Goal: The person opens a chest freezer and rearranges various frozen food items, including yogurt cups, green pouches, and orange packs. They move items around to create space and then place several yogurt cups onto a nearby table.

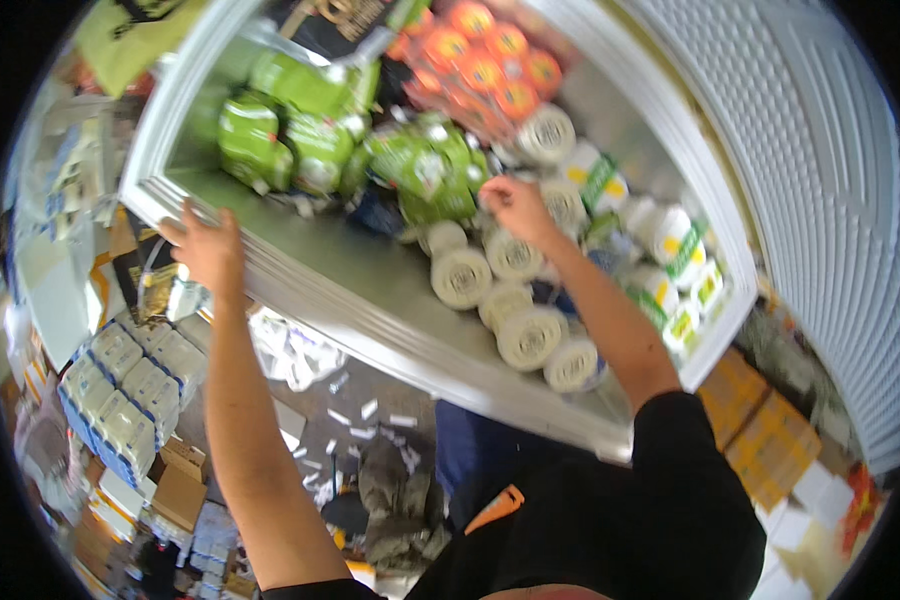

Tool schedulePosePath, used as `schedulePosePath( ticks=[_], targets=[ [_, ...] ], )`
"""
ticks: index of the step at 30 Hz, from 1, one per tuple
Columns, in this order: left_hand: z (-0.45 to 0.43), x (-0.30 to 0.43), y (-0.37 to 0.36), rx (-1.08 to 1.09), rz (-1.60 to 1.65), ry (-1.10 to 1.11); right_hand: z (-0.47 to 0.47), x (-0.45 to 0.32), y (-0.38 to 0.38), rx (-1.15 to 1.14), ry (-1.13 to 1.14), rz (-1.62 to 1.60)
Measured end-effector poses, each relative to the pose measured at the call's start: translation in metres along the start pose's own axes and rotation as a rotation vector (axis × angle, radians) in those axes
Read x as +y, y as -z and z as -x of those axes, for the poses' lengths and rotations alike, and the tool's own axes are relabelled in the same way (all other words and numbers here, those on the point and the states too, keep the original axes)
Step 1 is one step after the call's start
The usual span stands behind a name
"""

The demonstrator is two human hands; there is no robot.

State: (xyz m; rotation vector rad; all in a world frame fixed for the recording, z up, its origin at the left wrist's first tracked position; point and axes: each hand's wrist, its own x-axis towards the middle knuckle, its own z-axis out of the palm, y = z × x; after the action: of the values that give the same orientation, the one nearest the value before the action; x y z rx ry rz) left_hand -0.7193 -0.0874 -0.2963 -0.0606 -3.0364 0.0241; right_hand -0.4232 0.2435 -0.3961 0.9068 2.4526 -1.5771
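A white-framed chest [322,296] with a metal-like lining stands before me, filled with goods. My left hand [214,247] rests on its front rim near the left corner, fingers spread. Reaching inside, my right hand [516,206] has curled fingers beside the green packages [427,161]; whether anything is in them is hidden. White round-lidded tubs [461,277] lie around and below that hand, many on their sides. More green packages [255,142] lie at the left. Farther back is a clear-wrapped pack of orange-topped containers [480,64].
A ribbed light-grey panel [810,187] rises along the right. Blue-and-white wrapped packs [127,390] and an open cardboard box [180,487] stand at lower left. White scraps [367,420] litter the floor. Taped cartons [765,435] are at lower right.
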Motion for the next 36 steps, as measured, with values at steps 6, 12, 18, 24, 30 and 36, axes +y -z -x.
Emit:
schedulePosePath(
  ticks=[6, 12, 18, 24, 30, 36],
  targets=[
    [-0.013, -0.01, -0.035, -0.042, -0.091, -0.058, 0.102, 0.154, 0.128, 0.261, -0.201, 0.592],
    [-0.016, -0.016, -0.049, -0.029, -0.123, -0.059, 0.103, 0.181, 0.17, -0.221, -0.347, 0.821],
    [-0.022, -0.017, -0.044, -0.021, -0.139, -0.072, 0.071, 0.181, 0.173, -0.375, -0.297, 0.795],
    [-0.019, -0.015, -0.042, -0.038, -0.136, -0.073, 0.106, 0.179, 0.177, -0.384, -0.152, 0.607],
    [-0.007, -0.008, -0.018, 0.003, -0.103, -0.041, 0.126, 0.16, 0.169, -0.288, -0.055, 0.543],
    [0.002, 0.002, 0.011, -0.028, 0.02, 0.009, 0.142, 0.115, 0.159, -0.415, -0.189, 0.85]
  ],
)
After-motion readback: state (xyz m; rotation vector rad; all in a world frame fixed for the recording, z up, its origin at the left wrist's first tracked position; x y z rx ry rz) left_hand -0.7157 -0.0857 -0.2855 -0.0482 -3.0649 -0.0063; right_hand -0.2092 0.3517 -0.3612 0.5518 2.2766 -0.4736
